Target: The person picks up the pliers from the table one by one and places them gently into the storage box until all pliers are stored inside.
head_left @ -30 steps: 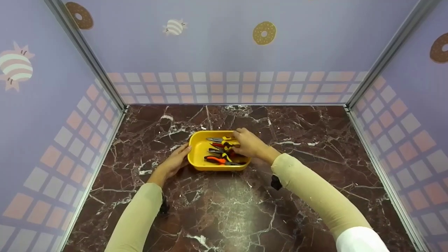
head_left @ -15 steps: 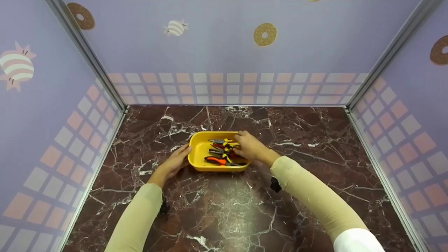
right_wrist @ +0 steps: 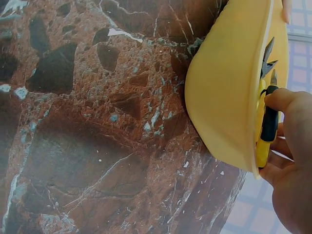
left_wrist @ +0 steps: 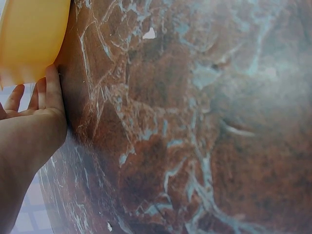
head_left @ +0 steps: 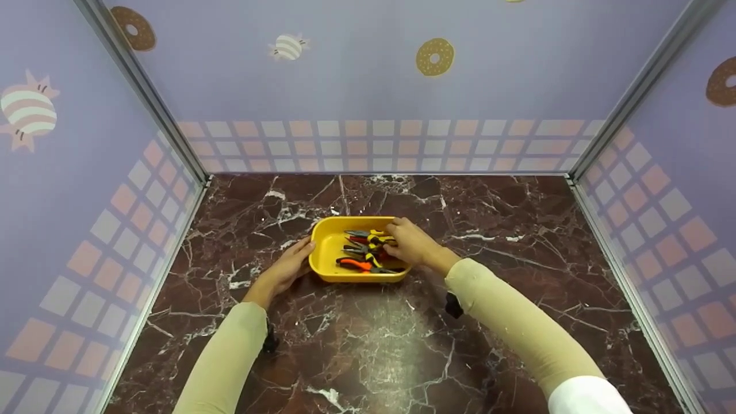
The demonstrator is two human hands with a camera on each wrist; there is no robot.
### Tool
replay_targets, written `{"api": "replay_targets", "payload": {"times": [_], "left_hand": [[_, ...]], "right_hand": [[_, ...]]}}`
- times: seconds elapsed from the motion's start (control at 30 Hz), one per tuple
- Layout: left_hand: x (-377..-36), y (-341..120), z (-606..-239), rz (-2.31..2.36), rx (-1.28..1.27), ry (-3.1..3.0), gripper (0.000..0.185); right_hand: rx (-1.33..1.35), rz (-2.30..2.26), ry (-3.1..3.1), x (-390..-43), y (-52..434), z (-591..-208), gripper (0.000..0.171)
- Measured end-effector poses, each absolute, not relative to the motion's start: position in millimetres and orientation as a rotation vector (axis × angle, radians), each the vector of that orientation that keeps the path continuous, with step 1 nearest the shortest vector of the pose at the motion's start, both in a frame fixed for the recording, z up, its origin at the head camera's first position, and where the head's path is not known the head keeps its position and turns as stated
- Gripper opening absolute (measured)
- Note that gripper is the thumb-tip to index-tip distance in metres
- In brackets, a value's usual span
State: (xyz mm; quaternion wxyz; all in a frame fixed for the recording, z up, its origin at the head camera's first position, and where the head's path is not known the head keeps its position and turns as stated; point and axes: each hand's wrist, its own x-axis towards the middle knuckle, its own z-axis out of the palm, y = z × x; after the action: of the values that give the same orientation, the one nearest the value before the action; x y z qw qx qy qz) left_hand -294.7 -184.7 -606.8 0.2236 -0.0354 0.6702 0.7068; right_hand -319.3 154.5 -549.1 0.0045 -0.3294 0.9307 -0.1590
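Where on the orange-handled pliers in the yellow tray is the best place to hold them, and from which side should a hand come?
Probably by the orange handles, from above. The orange-handled pliers lie flat near the front wall of the yellow tray, handles toward its left end, which looks bare. The right hand is busy among the yellow-handled pliers further back, and the left hand rests on the tray's left wall.

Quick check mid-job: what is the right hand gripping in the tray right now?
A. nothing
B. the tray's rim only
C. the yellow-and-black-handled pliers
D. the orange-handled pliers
C: the right hand curls its fingers round the yellow-and-black-handled pliers inside the yellow tray; the orange-handled pliers lie untouched nearer the front.
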Motion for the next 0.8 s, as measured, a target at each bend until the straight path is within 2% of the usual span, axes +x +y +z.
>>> {"api": "replay_targets", "payload": {"times": [0.5,0.8], "left_hand": [[-292.9,-184.2,-606.5,1.957,-0.091,1.832,0.069],[-293.4,-186.2,-609.0,1.954,-0.085,1.838,0.066]], "right_hand": [[-1.020,-0.375,2.973,-312.6,150.0,-554.7,0.026],[-1.144,-0.318,2.982,-311.1,149.8,-558.6,0.024]]}}
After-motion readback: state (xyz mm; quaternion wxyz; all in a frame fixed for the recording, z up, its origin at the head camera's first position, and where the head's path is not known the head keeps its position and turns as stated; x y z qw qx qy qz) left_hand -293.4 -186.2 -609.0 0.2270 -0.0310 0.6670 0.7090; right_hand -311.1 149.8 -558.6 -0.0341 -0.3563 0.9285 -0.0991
